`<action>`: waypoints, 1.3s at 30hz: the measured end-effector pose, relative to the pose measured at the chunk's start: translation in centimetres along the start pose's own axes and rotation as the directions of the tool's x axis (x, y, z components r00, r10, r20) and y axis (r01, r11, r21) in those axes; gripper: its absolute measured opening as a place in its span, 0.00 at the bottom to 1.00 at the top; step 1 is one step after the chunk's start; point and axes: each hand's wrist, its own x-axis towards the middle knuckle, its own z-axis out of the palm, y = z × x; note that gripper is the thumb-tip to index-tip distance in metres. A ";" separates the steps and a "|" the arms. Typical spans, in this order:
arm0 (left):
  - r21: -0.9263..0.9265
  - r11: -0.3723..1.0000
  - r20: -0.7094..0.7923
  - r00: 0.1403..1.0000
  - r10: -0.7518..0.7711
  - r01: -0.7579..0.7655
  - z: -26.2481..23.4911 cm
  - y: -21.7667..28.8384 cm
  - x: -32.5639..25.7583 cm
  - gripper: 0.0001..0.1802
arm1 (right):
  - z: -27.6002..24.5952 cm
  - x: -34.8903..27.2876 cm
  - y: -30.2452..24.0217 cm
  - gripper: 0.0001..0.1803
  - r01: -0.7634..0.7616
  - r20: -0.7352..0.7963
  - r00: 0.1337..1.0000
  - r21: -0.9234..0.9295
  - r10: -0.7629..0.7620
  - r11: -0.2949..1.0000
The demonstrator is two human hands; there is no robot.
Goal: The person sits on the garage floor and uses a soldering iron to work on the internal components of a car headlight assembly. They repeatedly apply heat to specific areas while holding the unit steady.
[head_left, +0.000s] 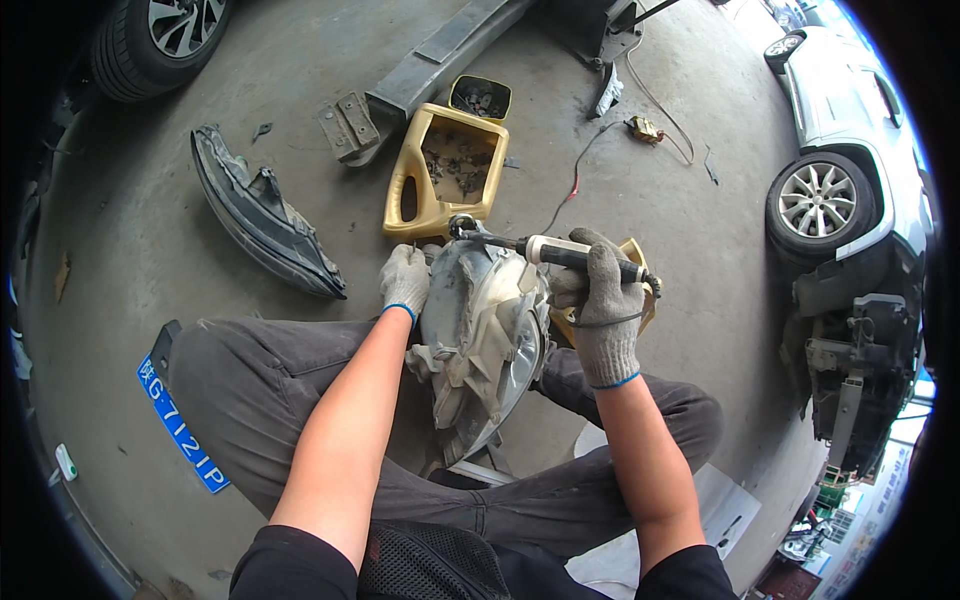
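A dusty headlight (490, 330) stands between my knees, with clear plastic along its right side. My right hand (605, 310), in a grey knit glove, is closed around a soldering-iron-like tool (560, 252) with a white and black handle. Its metal shaft points left across the headlight's far end, and a rounded metal part sits at its tip. My left hand (404, 278), also gloved, is at the headlight's far left edge. Its fingers are pinched together; what they grip is too small to make out.
Just ahead lies a cut-open gold jug (405, 180) containing dark scraps, beside a small yellow-rimmed tub (480, 97). Another lamp unit (260, 215) rests at left. A steel lift arm (450, 50), cable (575, 180), blue number plate (183, 422) and white car (850, 110) surround me.
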 end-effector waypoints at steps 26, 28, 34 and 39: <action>-0.035 0.999 0.031 0.999 0.013 -0.012 -0.1 0.1 -0.2 0.14 | -0.8 1.0 1.6 0.25 -0.103 0.036 0.994 0.097 0.100 0.990; -0.059 0.998 0.044 0.999 0.015 -0.012 -0.2 0.2 -0.2 0.14 | -0.8 0.9 1.9 0.25 -0.102 0.044 0.994 0.122 0.097 0.987; -0.043 0.999 0.026 0.999 0.032 -0.031 -0.3 0.4 -0.4 0.13 | -0.9 0.6 2.4 0.25 -0.082 0.041 0.996 0.150 0.077 0.985; -0.061 0.998 0.030 0.999 0.022 -0.020 -0.2 0.4 -0.3 0.13 | -0.9 0.5 2.5 0.26 -0.075 0.038 0.997 0.185 0.069 0.980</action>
